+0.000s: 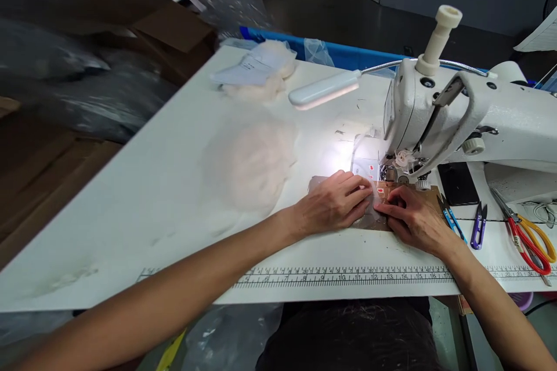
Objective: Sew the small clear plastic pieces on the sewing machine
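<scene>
Sheer fabric [369,220] is seen btwn & partly under both hands, on the worktop [174,226], just this side of the needle area of the sewing machine [509,113]. L hand [337,200] is laid palm down on it, fingers close together & bent; R hand [413,217] is set opp., thumb & index tips nearly meeting at the fabric. Whether an edge is pinched by either can't be told; the gap btwn the two hands is narrow.

Judged by look: v. light, limp, prob. slippery, easily puckered or snagged. Best held flat w/ spread fingertips near the edges, either side of the needle, w/o hard pulling.

Long axis can't be told for sure, b/c much is covered; the bit btwn the hands runs approx. away from the body, twd the needle. Well L of the grip, a pale sheer pile [261,165] is left loose; just R of the grip, blue snips [455,223] & purple snips [478,226] are placed.
</scene>
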Tool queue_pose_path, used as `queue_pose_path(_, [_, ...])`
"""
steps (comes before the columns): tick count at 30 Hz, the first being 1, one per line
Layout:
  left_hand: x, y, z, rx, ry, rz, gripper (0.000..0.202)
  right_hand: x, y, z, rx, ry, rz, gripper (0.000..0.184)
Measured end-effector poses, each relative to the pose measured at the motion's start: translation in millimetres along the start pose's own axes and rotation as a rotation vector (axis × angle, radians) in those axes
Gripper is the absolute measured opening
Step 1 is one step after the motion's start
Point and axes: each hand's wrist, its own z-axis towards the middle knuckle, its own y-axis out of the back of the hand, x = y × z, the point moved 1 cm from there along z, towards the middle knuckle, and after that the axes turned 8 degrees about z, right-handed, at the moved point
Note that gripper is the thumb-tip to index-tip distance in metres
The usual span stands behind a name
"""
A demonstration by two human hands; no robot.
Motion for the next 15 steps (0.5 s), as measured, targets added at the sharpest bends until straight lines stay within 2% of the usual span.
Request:
queue_pose_path(9, [1.9, -3.1, -0.6, 0.059, -0.034, 0.032, 0.022, 2.1, -0.4, 0.7, -0.013, 0.010, -0.040, 0.030])
queue_pose_path(15, [-1.7, 1.2, 0.5, 0.117, -0.021, 0.075, 0.026, 6.5, 0.8, 2.0, 0.033, 0.011, -0.117, 0.029])
